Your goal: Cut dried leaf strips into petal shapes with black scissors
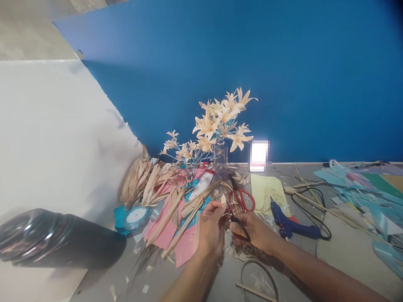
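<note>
Vase: clear vase (221, 161) is standing at 12 o'clock from the hands, upright; it is holding pale flowers (207, 126) that are spreading above its rim, blue-green stems showing among them. Contents of its lower part: cannot tell.
Spray (185, 153): smaller flowers are leaning at 11 o'clock, just beside the vase; whether anything is holding their base, cannot tell.
Left hand (209, 226): reaching up from 7 o'clock, thumb and fingers pinching a small pale piece (223, 200), which is pointing toward 12 o'clock.
Right hand (252, 227): coming in from 4 o'clock, fingers curling around black scissors (239, 227); the blades are pointing toward 11 o'clock, close beside the piece. Whether they are touching it, cannot tell.
Red scissors (242, 199): lying at 1 o'clock, just beyond the right hand.
Yellow sheet (260, 188): lying at 2 o'clock.
Glue gun (291, 224): resting at 3 o'clock.
Spool (136, 217): lying at 9 o'clock, beyond pink paper (185, 247).
Husks (135, 180): piling at 10 o'clock.
</note>
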